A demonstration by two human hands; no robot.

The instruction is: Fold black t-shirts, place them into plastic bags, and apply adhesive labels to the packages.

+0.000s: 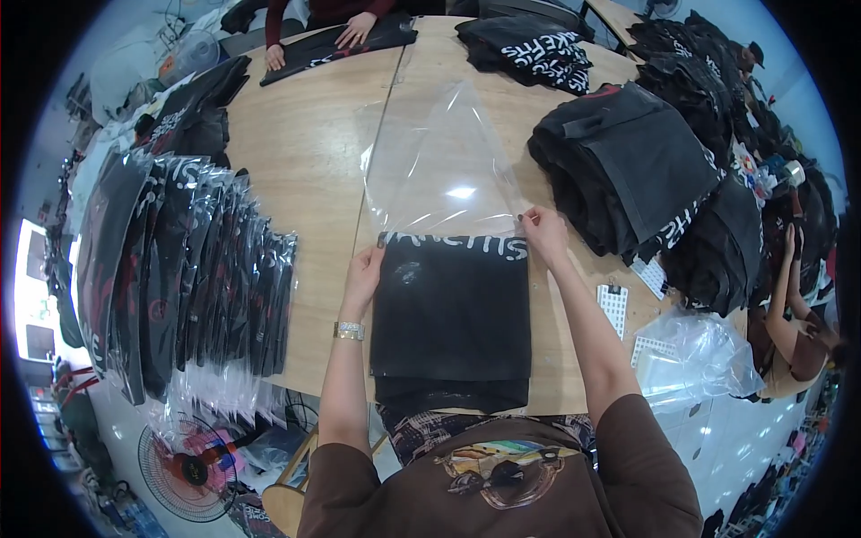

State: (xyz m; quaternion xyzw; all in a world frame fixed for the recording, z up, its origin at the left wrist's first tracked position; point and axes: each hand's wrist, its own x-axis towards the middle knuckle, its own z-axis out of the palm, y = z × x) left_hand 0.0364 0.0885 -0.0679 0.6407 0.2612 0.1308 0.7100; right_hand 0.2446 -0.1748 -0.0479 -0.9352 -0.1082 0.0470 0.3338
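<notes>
A folded black garment (453, 314) with white lettering along its far edge lies on the wooden table (305, 161) in front of me. A clear plastic bag (444, 166) stretches away from it, its open mouth at the garment's far edge. My left hand (363, 273) grips the bag mouth at the garment's left far corner. My right hand (543, 231) pinches the bag mouth at the right far corner. The garment's near edge hangs over the table's front.
A fanned row of bagged black garments (179, 269) lies at left. Stacks of folded black garments (628, 170) sit at right and at the back (529, 49). Another person's hands (354, 31) press a garment across the table. Loose plastic bags (691, 354) and white sticker sheets (614, 305) lie near right.
</notes>
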